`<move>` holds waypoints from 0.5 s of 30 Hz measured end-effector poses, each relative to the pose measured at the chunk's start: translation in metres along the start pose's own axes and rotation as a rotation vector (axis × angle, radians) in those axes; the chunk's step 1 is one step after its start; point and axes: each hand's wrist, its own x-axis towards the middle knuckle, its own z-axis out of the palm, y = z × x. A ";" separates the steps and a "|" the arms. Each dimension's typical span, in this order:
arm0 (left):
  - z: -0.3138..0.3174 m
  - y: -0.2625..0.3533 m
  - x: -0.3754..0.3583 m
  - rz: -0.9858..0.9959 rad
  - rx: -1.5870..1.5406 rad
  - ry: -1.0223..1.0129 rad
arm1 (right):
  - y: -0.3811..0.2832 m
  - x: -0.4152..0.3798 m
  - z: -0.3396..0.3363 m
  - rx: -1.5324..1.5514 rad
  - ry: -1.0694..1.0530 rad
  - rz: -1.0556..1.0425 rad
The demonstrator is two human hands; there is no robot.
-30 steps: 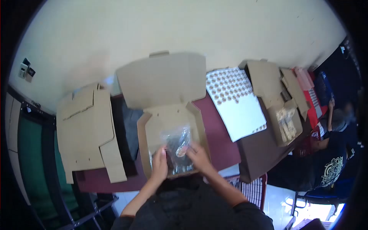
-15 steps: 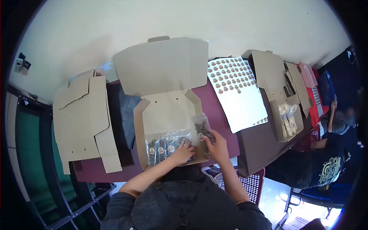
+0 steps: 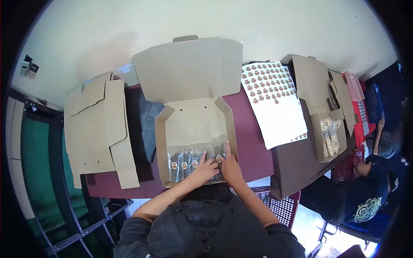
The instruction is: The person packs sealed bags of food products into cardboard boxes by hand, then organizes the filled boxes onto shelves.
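Pressing both hands flat on the row of clear packets (image 3: pixel 193 159) in the open cardboard box (image 3: pixel 195 124) — nothing gripped. Our left hand (image 3: pixel 205 168) lies fingers spread on the packets right of middle; our right hand (image 3: pixel 230 165) rests on the last packet (image 3: pixel 220 151), forefinger pointing to 12 o'clock along the box's right wall. Packets stand side by side at the near end, long axes 12–6. That last packet sits at 12 from our right hand — the nearer one.
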 end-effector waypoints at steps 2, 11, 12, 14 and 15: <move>0.001 0.000 -0.004 0.025 -0.052 -0.003 | 0.017 0.005 0.016 -0.003 -0.054 -0.006; -0.015 -0.019 -0.033 -0.308 -0.228 0.188 | 0.034 0.006 0.038 -0.282 0.112 -0.266; -0.017 -0.022 -0.038 -0.394 -0.208 0.227 | 0.031 0.007 0.037 -0.300 0.125 -0.398; -0.010 -0.029 -0.051 -0.440 -0.201 0.181 | 0.029 0.008 0.042 -0.315 0.134 -0.533; -0.009 -0.030 -0.057 -0.463 -0.203 0.162 | 0.032 0.011 0.049 -0.324 0.128 -0.522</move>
